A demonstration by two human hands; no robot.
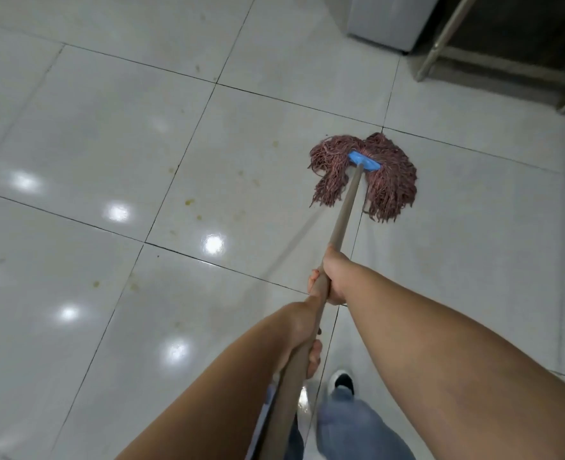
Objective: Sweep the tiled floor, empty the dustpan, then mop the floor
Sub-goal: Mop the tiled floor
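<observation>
A mop with a reddish string head [374, 180] and a blue clamp [363, 161] lies spread on the white tiled floor [108, 127], right of centre. Its long brown handle [344, 210] runs back toward me. My right hand [332, 277] grips the handle about midway. My left hand [304, 340] grips it lower down, closer to my body. Small yellowish stains [190, 203] dot the tiles left of the mop head.
A white appliance or cabinet [387, 21] stands at the top right, beside a metal frame leg [440, 41] over a dark gap. My shoe [342, 381] and jeans leg [351, 426] show at the bottom. Ceiling lights reflect off the glossy tiles at left.
</observation>
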